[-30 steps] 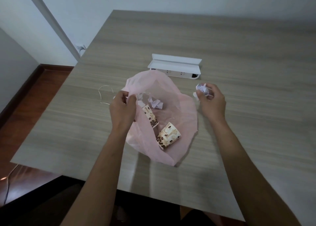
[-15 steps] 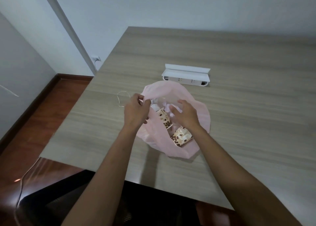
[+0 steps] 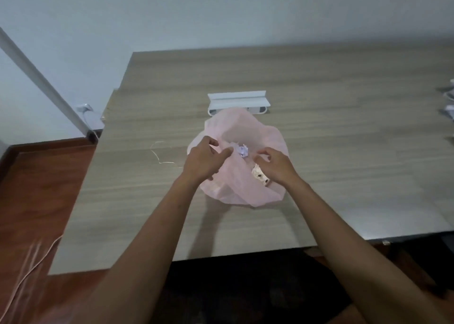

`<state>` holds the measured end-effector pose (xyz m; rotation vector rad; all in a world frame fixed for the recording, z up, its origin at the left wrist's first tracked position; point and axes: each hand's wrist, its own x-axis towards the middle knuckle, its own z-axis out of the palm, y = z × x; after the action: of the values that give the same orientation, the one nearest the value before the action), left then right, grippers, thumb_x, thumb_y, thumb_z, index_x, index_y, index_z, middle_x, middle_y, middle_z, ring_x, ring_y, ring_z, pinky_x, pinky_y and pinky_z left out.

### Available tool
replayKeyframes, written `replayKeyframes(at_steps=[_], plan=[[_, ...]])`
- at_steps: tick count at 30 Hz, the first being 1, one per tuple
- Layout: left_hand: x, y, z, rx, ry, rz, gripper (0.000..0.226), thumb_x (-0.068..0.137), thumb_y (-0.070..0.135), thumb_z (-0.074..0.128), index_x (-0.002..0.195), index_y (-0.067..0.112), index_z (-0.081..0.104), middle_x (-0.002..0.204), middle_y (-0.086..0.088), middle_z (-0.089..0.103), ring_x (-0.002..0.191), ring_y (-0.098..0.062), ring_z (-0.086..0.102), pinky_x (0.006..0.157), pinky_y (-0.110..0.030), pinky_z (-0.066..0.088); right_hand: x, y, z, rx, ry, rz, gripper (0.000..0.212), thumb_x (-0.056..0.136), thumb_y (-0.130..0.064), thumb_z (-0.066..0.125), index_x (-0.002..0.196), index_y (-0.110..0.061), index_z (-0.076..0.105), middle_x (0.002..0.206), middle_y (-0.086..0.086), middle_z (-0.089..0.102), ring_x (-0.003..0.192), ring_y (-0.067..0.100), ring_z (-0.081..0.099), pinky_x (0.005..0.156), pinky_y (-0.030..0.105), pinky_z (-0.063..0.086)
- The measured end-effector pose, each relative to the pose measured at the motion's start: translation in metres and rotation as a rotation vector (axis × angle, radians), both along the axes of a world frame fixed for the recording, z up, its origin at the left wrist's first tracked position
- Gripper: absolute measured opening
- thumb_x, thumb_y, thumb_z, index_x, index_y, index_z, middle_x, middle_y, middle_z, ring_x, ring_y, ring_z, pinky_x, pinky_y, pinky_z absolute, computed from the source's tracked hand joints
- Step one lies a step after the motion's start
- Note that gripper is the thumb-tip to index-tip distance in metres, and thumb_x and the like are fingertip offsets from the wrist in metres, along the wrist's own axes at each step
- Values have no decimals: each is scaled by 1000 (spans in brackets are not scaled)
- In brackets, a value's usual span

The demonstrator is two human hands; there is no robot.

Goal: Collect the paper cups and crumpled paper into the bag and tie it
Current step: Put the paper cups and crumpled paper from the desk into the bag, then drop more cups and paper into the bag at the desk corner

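**Gathering the bag's mouth for tying**

The left hand [image 3: 205, 161] is pinching the pink bag [image 3: 245, 129] rim at nine o'clock; the right hand [image 3: 276, 166] is gripping the rim at three, likely closing it over the crumpled paper [image 3: 243, 151] and paper cup [image 3: 260, 176] inside.

wooden table [image 3: 319, 83] bears pink bag [image 3: 248, 127], white string [image 3: 157, 155], white box [image 3: 237, 102].

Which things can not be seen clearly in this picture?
- Patterned paper cups, head view: mostly hidden behind the right hand and the translucent pink plastic bag; their count is unclear.
- White objects, head view: cut off by the right edge.
- White power strip: its front is partly covered by the bag.
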<state>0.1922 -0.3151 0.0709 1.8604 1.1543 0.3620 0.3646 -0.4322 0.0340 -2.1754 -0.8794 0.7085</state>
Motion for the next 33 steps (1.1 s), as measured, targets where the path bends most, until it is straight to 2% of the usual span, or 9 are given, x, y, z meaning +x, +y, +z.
replayKeyframes(at_steps=[5, 7, 9, 16, 19, 22, 25, 28, 33], plan=[[-13, -29, -5, -38, 109, -55, 74, 67, 77, 60, 117, 24, 48, 90, 9, 64, 64, -22, 71, 58, -40, 61, -8, -34, 2, -34, -6, -5, 29, 93, -35, 59, 117, -21, 67, 128, -1, 64, 96, 11, 55, 48, 1, 37], [-18, -40, -4, -46, 160, -49, 79, 65, 81, 57, 119, 25, 46, 91, 8, 64, 65, -22, 72, 62, -42, 62, -5, -43, 4, -86, -25, 51, 25, 94, -38, 57, 110, -22, 69, 125, -1, 65, 96, 15, 58, 56, 3, 37], [-23, -54, -5, -56, 194, -27, 85, 63, 84, 54, 122, 23, 46, 94, 5, 64, 69, -23, 72, 63, -42, 62, -1, -50, 3, -178, -67, 147, 28, 94, -40, 55, 106, -19, 70, 120, 1, 68, 100, 20, 60, 72, 21, 39], [-49, -123, -4, -25, 321, 216, 89, 71, 82, 51, 131, 16, 46, 119, -2, 59, 83, -23, 68, 69, -42, 61, 0, -76, -4, -327, -163, 504, 40, 92, -46, 55, 67, -14, 51, 70, 4, 55, 66, 22, 52, 58, 30, 35], [-66, -161, -6, 3, 456, 281, 87, 78, 78, 51, 135, 12, 45, 131, -6, 57, 110, -26, 60, 92, -42, 50, -6, -101, -11, -353, -138, 595, 33, 91, -46, 57, 82, -15, 55, 84, 4, 61, 74, 23, 56, 67, 30, 43], [-92, -192, -3, 50, 571, 368, 88, 81, 75, 52, 140, 10, 43, 142, -12, 48, 126, -31, 50, 98, -41, 43, -13, -123, -13, -412, -94, 702, 36, 93, -51, 52, 93, -15, 55, 102, 6, 58, 91, 25, 55, 74, 30, 41], [-120, -218, 3, 161, 801, 422, 91, 81, 76, 49, 143, 10, 41, 151, -19, 36, 139, -38, 30, 112, -50, 27, -21, -143, -13, -514, -66, 784, 62, 94, -61, 45, 129, -11, 58, 137, 8, 53, 124, 30, 51, 84, 30, 36], [-147, -239, 1, 200, 916, 551, 99, 73, 78, 56, 150, 22, 30, 163, -17, 4, 148, -42, -4, 115, -63, -2, -33, -161, -17, -598, -6, 834, 77, 92, -68, 41, 141, -9, 50, 151, 10, 43, 134, 30, 45, 90, 32, 35], [-171, -263, -8, -25, 720, 736, 101, 68, 64, 71, 152, 30, 26, 158, -3, -33, 147, -42, -16, 113, -66, -1, -57, -184, -24, -701, 63, 891, 84, 88, -72, 43, 144, -9, 48, 153, 11, 41, 135, 28, 45, 108, 31, 34]])
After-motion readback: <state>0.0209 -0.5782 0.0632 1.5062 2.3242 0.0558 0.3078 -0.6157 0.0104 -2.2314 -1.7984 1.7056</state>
